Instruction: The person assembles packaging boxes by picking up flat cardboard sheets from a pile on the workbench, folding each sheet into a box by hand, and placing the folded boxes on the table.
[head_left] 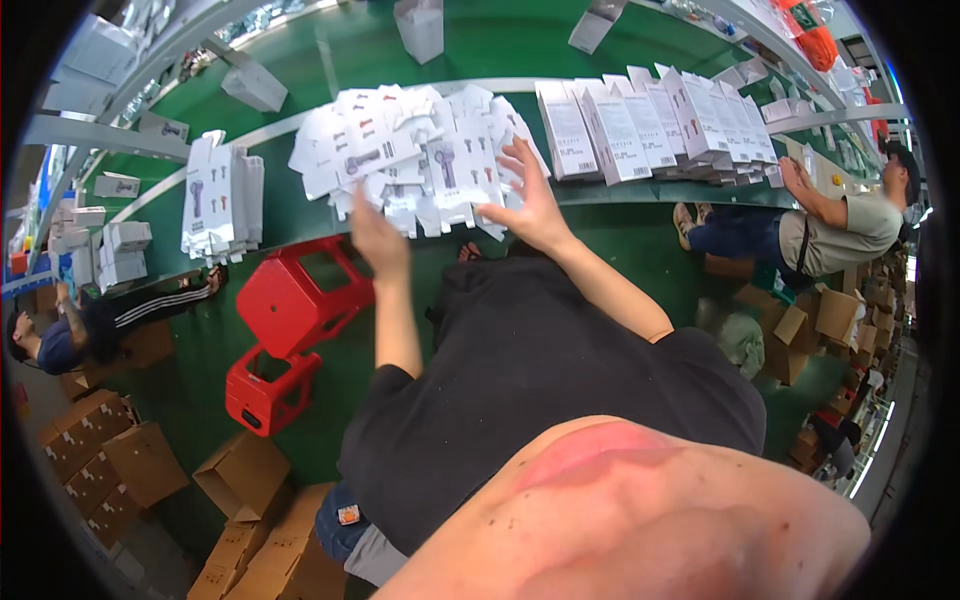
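Observation:
A loose pile of flat, unfolded white cartons [365,150] printed with small pictures of a handheld device lies on the bench in front of me. My left hand [380,240] is over the near edge of this pile, its fingers smeared by motion, so whether it holds a carton is unclear. At the pile's right side my right hand [530,200] has its fingers spread and thumb apart, close to the cartons' edges, with nothing gripped. A neater stack of flat cartons [222,200] sits to the left. To the right stands a leaning row of folded white boxes [615,130].
Red plastic stools [290,300] stand below the bench on the left. A green conveyor belt [340,50] carries scattered white boxes beyond the bench. One person [840,215] works at the right, another [80,335] at the left. Brown cardboard boxes [240,475] stand on the floor.

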